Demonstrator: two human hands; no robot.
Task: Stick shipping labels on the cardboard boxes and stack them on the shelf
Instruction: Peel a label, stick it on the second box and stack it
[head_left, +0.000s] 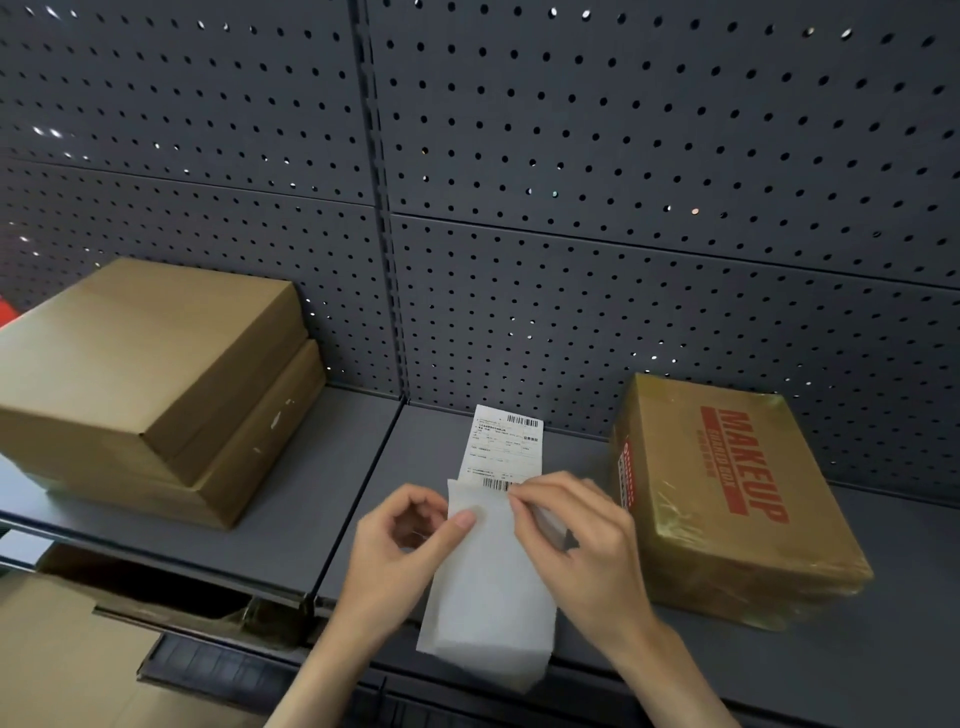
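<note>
I see the shipping label in the middle, held up just over the shelf. It is white with black bar codes, and its top half sticks up free. Its lower half is tucked behind the waxy backing paper, which hangs down toward me. My left hand pinches the backing paper near its top edge with the thumb in front. My right hand pinches the spot where the label meets the backing, fingertips close together. So I think I am at the peeling step, and the label is only partly off. To the right sits a brown box with red MAKEUP letters, shiny with tape, lying flat on the shelf near my right hand. To the left, well apart, two plain brown boxes sit stacked, one on the other. Behind it all is a dark wall full of small holes. Next I need to pull the label fully free, keep it flat, and press it onto a box top.
</note>
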